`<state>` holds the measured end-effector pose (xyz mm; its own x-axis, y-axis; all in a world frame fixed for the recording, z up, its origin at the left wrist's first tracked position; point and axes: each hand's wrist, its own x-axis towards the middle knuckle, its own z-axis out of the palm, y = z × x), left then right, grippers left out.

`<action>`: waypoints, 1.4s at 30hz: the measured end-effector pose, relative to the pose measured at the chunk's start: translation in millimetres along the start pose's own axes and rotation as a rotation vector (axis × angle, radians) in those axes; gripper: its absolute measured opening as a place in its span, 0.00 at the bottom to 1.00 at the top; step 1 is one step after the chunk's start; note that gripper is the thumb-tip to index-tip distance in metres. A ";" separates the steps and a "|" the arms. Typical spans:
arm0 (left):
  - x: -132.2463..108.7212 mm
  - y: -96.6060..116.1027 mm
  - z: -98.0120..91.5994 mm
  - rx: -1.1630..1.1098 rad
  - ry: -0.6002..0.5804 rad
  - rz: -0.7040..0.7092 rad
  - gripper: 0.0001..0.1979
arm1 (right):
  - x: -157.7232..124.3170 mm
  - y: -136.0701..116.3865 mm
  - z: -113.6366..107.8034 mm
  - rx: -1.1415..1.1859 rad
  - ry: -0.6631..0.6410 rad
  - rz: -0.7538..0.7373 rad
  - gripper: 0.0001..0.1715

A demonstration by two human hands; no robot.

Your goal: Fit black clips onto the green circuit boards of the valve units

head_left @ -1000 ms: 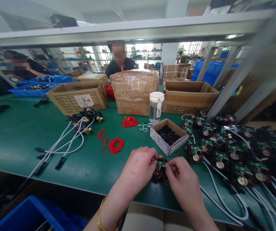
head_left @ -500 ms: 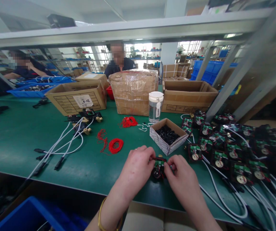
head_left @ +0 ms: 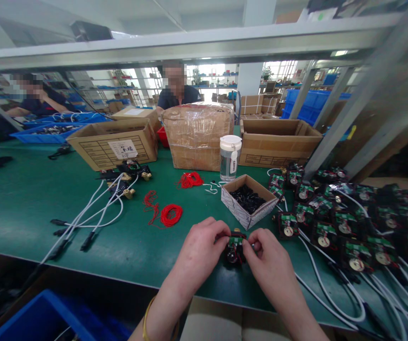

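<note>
My left hand (head_left: 201, 250) and my right hand (head_left: 271, 259) meet over the green bench near its front edge. Between their pinched fingertips sits a small black module with a green circuit board (head_left: 234, 248). Both hands are closed on it, the left from the left side, the right from the right. A small open cardboard box of black parts (head_left: 248, 201) stands just behind the hands. Red wire coils (head_left: 171, 214) lie to the left of the hands.
Many similar modules with white cables (head_left: 335, 218) cover the bench on the right. White cables with brass fittings (head_left: 101, 208) lie left. A capped clear jar (head_left: 230, 157) and cardboard boxes (head_left: 198, 136) stand behind. Two people sit at the far side. A blue bin (head_left: 40, 319) is below.
Both hands have stayed on the module with only slight finger shifts; the view has barely moved.
</note>
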<state>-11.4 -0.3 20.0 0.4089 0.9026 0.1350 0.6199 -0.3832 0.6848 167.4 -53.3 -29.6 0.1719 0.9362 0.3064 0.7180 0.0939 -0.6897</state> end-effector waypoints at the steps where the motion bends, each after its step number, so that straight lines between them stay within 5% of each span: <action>1: -0.5 -0.6 0.1 -0.005 0.004 0.000 0.09 | 0.0 0.2 0.1 0.006 -0.005 0.000 0.10; 18: 3.8 -3.3 3.8 -0.161 0.084 -0.096 0.05 | 7.4 6.2 -8.7 0.146 -0.031 0.010 0.15; 42: 7.4 -5.2 10.7 -0.259 0.039 -0.131 0.03 | 19.3 12.0 3.3 0.224 -0.094 0.024 0.12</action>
<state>-4.5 6.3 9.7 0.3077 0.9498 0.0572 0.4723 -0.2046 0.8574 177.2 -33.0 -34.0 0.1157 0.9656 0.2330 0.5449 0.1344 -0.8277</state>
